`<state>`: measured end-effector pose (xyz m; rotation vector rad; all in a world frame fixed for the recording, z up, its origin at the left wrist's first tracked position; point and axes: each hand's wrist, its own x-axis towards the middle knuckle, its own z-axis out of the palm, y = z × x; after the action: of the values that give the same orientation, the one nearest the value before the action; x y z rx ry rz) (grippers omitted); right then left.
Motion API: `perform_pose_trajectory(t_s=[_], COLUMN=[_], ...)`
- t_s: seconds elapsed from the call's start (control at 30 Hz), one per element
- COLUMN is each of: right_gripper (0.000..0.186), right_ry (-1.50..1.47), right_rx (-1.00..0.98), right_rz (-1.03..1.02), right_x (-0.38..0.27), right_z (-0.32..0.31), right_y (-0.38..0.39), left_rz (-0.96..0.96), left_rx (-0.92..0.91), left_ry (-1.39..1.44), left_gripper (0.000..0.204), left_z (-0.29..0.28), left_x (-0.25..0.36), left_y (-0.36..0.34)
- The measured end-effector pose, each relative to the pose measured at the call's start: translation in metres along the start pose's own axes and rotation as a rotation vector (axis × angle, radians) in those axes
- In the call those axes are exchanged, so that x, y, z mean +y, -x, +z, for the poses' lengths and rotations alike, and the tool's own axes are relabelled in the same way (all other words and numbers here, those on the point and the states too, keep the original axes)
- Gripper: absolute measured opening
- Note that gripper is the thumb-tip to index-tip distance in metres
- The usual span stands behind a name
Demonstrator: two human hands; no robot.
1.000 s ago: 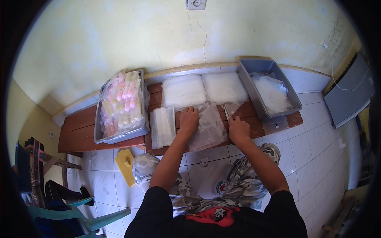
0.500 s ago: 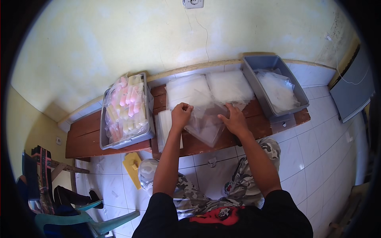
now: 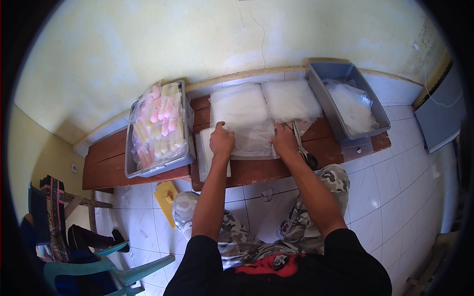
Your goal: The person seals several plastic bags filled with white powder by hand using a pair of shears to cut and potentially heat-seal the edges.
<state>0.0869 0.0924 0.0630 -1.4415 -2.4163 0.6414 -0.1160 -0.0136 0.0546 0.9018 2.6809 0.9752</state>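
Observation:
A clear plastic bag (image 3: 253, 145) lies spread flat between my hands, over the front of a stack of similar bags (image 3: 238, 104). My left hand (image 3: 222, 140) pinches its left edge with curled fingers. On the opposite edge, the thumb and fingers of my right hand (image 3: 285, 141) close on the plastic. Scissors (image 3: 310, 160) with dark handles lie just right of that hand, partly hidden by my forearm. Beside my left wrist is a pile of narrow whitish plastic sleeves (image 3: 203, 157). Another stack of clear bags (image 3: 290, 100) sits behind my right hand.
On the wooden bench (image 3: 111, 157), a grey tub (image 3: 187, 160) at left holds bagged pink and cream sticks (image 3: 160, 118). A second grey tub (image 3: 340, 66) at right contains clear plastic bags (image 3: 350, 108). A green chair (image 3: 81, 269) and yellow object (image 3: 167, 200) are lower left.
The bag, earlier slanted with a corner hanging toward me, now lies squared and flat. My hands have lowered it onto the stack, and the scissors have come into view.

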Motion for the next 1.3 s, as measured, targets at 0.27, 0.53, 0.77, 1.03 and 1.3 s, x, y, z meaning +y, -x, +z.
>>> perform_pose_trajectory(t_s=[0.27, 0.53, 0.77, 1.03, 1.3], right_gripper=[0.046, 0.041, 0.035, 0.032, 0.054], right_ry=[-0.088, -0.096, 0.096, 0.287, 0.352], right_rx=[0.075, 0.124, 0.174, 0.342, -0.024], right_rz=[0.014, -0.027, 0.051, -0.055, -0.039], right_x=[0.006, 0.01, 0.041, 0.071, 0.047], right_z=[0.005, -0.052, -0.07, -0.053, -0.037], right_y=[-0.009, -0.048, -0.102, -0.125, -0.102], left_rz=[0.098, 0.428, 0.646, 0.711, 0.725], left_rx=[-0.052, -0.069, -0.237, -0.255, -0.204], left_ry=[-0.081, -0.001, -0.112, -0.051, -0.013], left_gripper=[0.057, 0.047, 0.051, 0.05, 0.048], left_z=[-0.009, 0.016, 0.056, 0.072, 0.071], left_x=[0.011, 0.013, 0.044, 0.055, 0.052], left_y=[0.015, 0.008, 0.027, 0.026, 0.024])
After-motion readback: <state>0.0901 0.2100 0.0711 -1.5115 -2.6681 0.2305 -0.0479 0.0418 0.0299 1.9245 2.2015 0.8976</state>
